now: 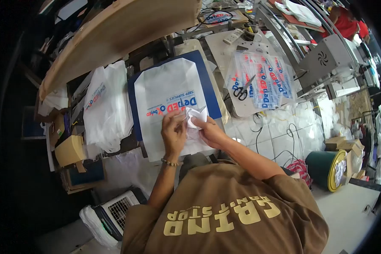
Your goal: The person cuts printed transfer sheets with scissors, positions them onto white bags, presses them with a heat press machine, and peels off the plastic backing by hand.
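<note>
The right hand (211, 133) pinches a crumpled white cloth (195, 117) over the flat white bag with blue and red print (167, 86), which lies on a dark blue rectangular board (211, 99). The left hand (174, 132), fingers curled, meets the cloth's edge; whether it grips, I cannot tell.

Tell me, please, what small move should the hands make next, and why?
Probably the left hand should tuck in the loose corner of the white cloth: the right hand grips the cloth bunched, a corner sticks out, and the left hand is close beside it. The printed white bag lies flat below.
</note>
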`<state>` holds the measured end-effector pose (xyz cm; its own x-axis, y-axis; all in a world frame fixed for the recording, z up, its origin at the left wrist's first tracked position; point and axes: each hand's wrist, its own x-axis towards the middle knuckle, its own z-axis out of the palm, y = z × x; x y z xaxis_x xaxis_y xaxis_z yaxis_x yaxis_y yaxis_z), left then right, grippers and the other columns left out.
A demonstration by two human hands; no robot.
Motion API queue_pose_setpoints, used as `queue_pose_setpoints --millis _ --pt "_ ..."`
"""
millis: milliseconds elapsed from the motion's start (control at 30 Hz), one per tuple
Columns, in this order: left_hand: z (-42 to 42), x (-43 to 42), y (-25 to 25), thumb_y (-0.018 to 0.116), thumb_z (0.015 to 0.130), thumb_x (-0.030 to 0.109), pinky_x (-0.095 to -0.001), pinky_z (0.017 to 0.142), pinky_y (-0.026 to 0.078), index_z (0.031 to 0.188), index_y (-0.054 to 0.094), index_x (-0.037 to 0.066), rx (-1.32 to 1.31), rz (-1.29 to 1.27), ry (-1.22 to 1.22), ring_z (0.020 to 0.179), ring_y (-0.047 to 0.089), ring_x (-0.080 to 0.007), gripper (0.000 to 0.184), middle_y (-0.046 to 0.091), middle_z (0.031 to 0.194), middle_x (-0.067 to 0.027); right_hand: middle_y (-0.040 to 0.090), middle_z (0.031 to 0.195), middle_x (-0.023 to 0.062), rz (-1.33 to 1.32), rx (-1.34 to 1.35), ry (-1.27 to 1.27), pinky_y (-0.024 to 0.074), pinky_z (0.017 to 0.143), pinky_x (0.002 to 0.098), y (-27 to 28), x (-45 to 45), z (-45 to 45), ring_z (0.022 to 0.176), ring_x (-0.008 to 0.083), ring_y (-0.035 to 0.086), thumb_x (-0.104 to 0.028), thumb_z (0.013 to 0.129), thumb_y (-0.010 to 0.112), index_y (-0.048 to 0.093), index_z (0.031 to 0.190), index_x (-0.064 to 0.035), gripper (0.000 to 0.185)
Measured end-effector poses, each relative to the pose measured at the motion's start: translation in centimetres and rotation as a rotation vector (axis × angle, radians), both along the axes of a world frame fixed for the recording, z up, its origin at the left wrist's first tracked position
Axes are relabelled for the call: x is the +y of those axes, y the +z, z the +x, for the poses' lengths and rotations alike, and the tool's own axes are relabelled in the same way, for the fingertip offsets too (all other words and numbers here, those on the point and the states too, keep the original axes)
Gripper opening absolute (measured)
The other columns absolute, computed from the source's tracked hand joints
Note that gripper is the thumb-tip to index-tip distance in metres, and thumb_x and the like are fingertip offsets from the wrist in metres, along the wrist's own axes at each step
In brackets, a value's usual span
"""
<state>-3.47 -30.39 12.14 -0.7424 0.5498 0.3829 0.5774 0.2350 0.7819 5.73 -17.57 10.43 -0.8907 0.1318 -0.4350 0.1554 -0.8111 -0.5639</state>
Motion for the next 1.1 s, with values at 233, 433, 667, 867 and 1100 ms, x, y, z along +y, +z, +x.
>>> queue_pose_setpoints --millis 233,433,667,867,1100 --pt "-3.2 -3.9 -2.5 0.073 0.085 0.004 -0.0388 0.094 0.051 0.112 0.07 0.0 0.314 -0.171 0.154 0.107 0.063 -0.0327 0.028 0.062 0.123 -0.0163 0.064 0.126 0.0073 -0.129 0.002 0.34 0.0482 0.096 0.043 -0.1 -0.7 -0.7 0.108 0.0239 0.063 -0.055 0.104 0.046 0.059 0.133 -0.0098 0.055" --pt "-11.0 -1.5 -4.6 0.067 0.072 -0.004 -0.042 0.089 0.05 0.102 0.073 0.0 0.33 -0.253 0.26 0.1 0.061 -0.0349 0.03 0.065 0.101 -0.0157 0.055 0.14 0.0143 1.786 0.002 0.039 0.0352 0.107 0.0526 -1.3 4.5 0.9 0.128 0.035 0.048 -0.038 0.084 0.073 0.069 0.119 -0.0074 0.046" --pt "-4.9 0.8 -5.9 0.064 0.071 -0.011 -0.0431 0.096 0.051 0.102 0.077 0.006 0.193 -0.185 -0.07 0.107 0.061 -0.0332 0.037 0.066 0.107 -0.0137 0.034 0.155 0.0216 1.894 0.008 -0.211 0.0257 0.116 0.0548 -5.0 5.7 0.8 0.145 0.0444 0.03 -0.038 0.077 0.08 0.055 0.137 -0.0113 0.071" --pt "-3.0 1.9 -2.7 0.075 0.075 0.003 -0.0438 0.095 0.05 0.104 0.075 0.007 0.394 -0.256 -0.09 0.11 0.061 -0.0343 0.03 0.065 0.112 -0.0137 0.031 0.157 0.0245 1.757 0.148 -0.259 0.0297 0.111 0.0589 -6.2 6.0 0.5 0.14 0.0475 0.035 -0.038 0.077 0.077 0.052 0.143 -0.0134 0.075" --pt "-4.7 -1.2 -3.6 0.073 0.077 -0.003 -0.0412 0.092 0.049 0.102 0.078 0.007 0.142 -0.269 -0.062 0.102 0.063 -0.03 0.027 0.068 0.106 -0.011 0.029 0.158 0.0265 1.767 0.157 -0.198 0.0314 0.111 0.055 -5.7 6.0 0.9 0.137 0.0471 0.038 -0.036 0.076 0.077 0.051 0.147 -0.0177 0.078"
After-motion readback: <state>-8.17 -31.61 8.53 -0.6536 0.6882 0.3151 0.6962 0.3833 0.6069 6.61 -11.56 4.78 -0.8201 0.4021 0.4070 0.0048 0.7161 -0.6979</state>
